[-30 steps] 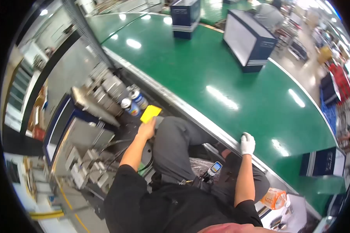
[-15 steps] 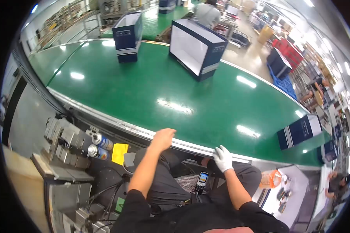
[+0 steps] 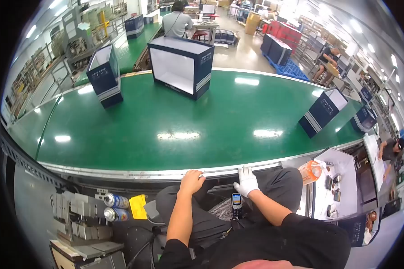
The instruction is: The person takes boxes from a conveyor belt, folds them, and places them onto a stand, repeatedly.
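Observation:
Bare-skinned, my left hand (image 3: 192, 181) is at the near metal rail (image 3: 134, 174) of the green belt, its fingers curled together; anything inside them is hidden. My right hand (image 3: 246, 180) wears a white glove and rests on the same rail a little to the right, fingers stretched out and thumb apart, holding nothing. Below it a phone with a lit screen (image 3: 236, 205) lies by my lap. Across the green belt (image 3: 166, 148) stand a large dark blue box with a white inside (image 3: 182, 67), a narrower one (image 3: 104, 78) at left and another (image 3: 323, 112) at right.
Two spray cans (image 3: 116, 207) and a yellow cloth (image 3: 138, 206) lie at lower left. An orange-labelled bag (image 3: 310, 172) and a white tray (image 3: 345, 179) with small items are at right. A person in grey (image 3: 177, 24) sits beyond the belt; other people are farther right.
The view has turned, so the boxes appear farther left and the rail more level. My left hand has come down to the rail's edge. My gloved hand stays at the rail.

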